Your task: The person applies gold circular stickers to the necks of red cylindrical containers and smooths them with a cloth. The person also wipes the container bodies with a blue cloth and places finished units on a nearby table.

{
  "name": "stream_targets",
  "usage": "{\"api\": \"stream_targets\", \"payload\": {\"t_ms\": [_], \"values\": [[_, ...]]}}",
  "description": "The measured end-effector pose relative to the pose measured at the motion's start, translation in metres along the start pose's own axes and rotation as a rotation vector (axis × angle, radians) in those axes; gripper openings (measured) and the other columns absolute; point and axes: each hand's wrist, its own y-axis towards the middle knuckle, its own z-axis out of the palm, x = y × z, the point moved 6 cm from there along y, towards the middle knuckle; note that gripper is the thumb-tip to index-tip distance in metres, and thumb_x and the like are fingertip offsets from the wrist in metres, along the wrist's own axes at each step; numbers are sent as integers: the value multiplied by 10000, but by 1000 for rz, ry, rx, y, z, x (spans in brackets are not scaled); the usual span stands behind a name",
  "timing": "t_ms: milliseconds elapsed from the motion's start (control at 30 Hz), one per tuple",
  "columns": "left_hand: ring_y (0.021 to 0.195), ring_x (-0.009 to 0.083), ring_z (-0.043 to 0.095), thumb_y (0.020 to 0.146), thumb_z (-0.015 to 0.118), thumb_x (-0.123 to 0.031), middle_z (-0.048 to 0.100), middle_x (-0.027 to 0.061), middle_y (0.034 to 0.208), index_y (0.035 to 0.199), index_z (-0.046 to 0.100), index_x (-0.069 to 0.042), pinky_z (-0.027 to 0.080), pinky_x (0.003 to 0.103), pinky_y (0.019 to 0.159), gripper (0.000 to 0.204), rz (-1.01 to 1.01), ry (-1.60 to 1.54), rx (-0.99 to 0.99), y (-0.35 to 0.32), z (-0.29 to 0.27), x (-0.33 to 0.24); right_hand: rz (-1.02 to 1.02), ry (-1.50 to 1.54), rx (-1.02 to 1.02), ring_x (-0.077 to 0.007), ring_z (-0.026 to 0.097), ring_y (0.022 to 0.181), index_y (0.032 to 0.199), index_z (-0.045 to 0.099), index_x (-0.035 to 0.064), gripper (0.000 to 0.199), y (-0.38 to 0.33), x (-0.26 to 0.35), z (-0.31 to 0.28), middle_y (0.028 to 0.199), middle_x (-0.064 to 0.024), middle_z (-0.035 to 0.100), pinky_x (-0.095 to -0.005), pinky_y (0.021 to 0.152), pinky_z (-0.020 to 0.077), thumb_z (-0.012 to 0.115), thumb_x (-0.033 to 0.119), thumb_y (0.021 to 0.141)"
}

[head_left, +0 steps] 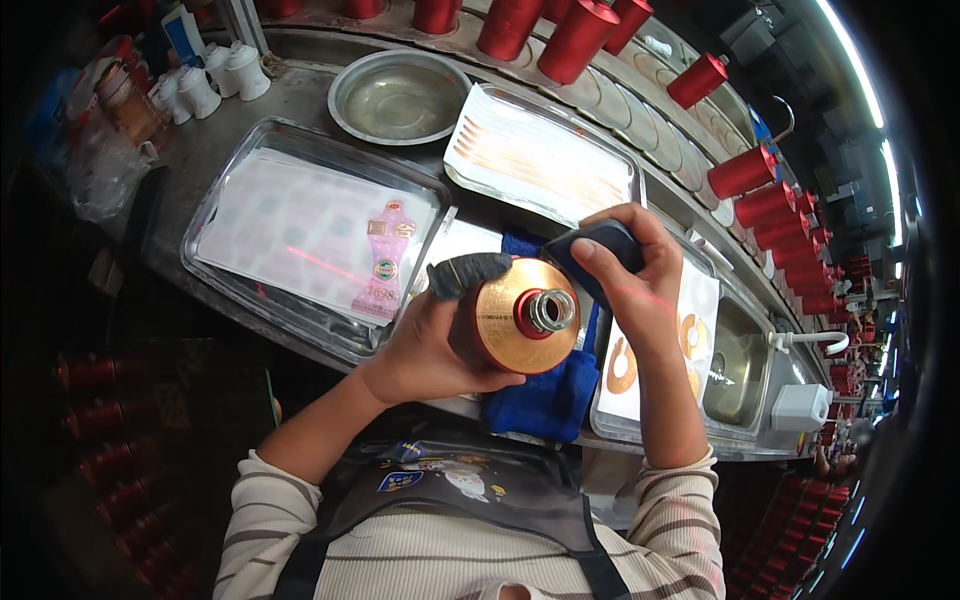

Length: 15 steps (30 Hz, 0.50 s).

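My left hand [425, 345] is wrapped round a red bottle with a gold shoulder [510, 320], its open glass neck tilted up toward me. A dark cover sits on that hand's thumb. In my right hand [640, 270] is a dark, rounded flat pad [605, 255], pinched between thumb and fingers and held close against the bottle's far right side. Whether the pad touches the bottle, I cannot tell. Below the bottle, a blue cloth [545, 405] lies over the counter's near edge.
Left is a metal tray [215, 240] with a sheet of pink decals [385, 260]. Behind stand a metal bowl [400, 95] and a tray of orange-striped sheets [540, 150]. A tray with gold ring decals [620, 370] and a sink [740, 380] lie right. Red bottles [580, 40] line a conveyor [640, 110].
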Motion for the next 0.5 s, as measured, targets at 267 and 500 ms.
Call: {"api": "stream_targets", "payload": {"t_ms": [267,500], "values": [[1254,231,562,590,985,-254,575,111,1331,1441,401,-49,421,358,1082,1052,-162,-249,196,7,1,8,-4,-94,347,-82,600,838,923,677,-13,288,46,19,28,842,-25,652,-232,780,471,829,184,779],[1296,259,528,622,968,-262,514,128,1406,1457,369,-40,400,373,1110,1052,-114,-186,170,1,4,8,-90,-167,144,-94,610,796,901,682,4,224,28,13,7,838,-22,661,-235,747,481,811,142,781]]}}
